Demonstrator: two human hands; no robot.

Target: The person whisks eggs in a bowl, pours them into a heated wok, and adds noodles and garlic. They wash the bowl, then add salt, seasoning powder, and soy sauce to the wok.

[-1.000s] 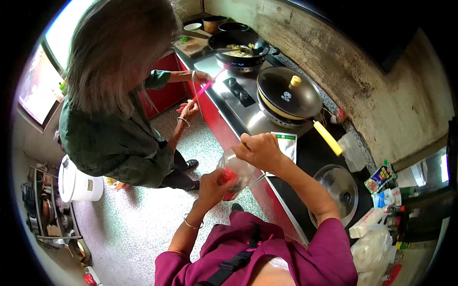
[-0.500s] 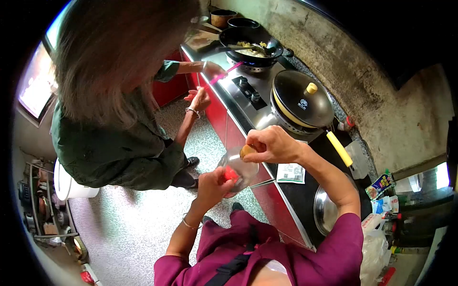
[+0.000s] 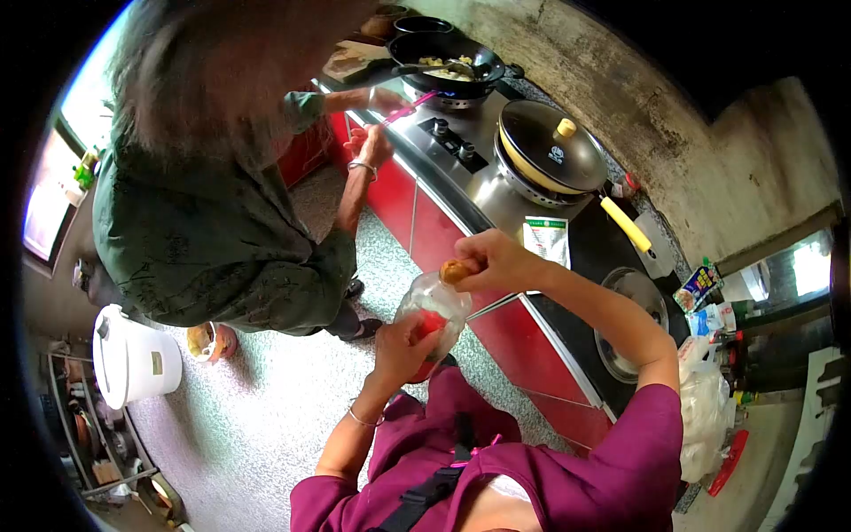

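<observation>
A clear, rounded container with something red at its side is held in front of my body. My left hand is closed round its lower left side, by the red part. Above the container's top, my right hand pinches a brownish-yellow, rounded piece; whether it is a lid or a stopper I cannot tell. Just right of my right hand lies a white and green packet on the counter.
Another person stands at the left, holding a pink strip. On the stove are a wok with food and a lidded pan with a yellow handle. A glass lid lies right; a white bucket stands on the floor.
The brownish-yellow piece stays in my right hand at the container's top, now tilted differently. The view has shifted, bringing the white bucket and a pot on the floor into fuller sight.
</observation>
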